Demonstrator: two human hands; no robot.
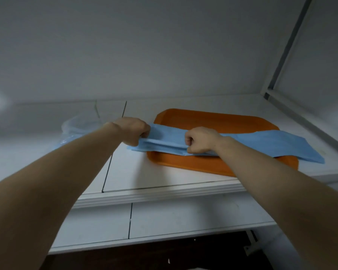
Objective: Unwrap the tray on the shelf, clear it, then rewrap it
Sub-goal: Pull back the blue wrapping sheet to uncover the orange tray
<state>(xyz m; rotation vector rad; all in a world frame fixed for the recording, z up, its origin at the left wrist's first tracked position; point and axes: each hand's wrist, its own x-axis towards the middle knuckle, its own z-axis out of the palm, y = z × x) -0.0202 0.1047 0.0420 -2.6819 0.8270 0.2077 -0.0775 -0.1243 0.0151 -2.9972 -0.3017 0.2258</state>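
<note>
An orange tray (213, 118) lies flat on the white shelf (154, 172). A folded blue wrap sheet (265, 143) stretches across the tray from left to right, its right end hanging past the tray's edge. My left hand (134, 130) grips the sheet's left end at the tray's left rim. My right hand (200, 140) is closed on the folded layers near the tray's middle. What lies under the sheet is hidden.
A clear, bluish plastic bag (76, 127) lies on the shelf to the left of my left hand. White walls close the shelf at the back and right, with a grey metal upright (285, 55) in the right corner. A lower shelf board (183, 217) runs below.
</note>
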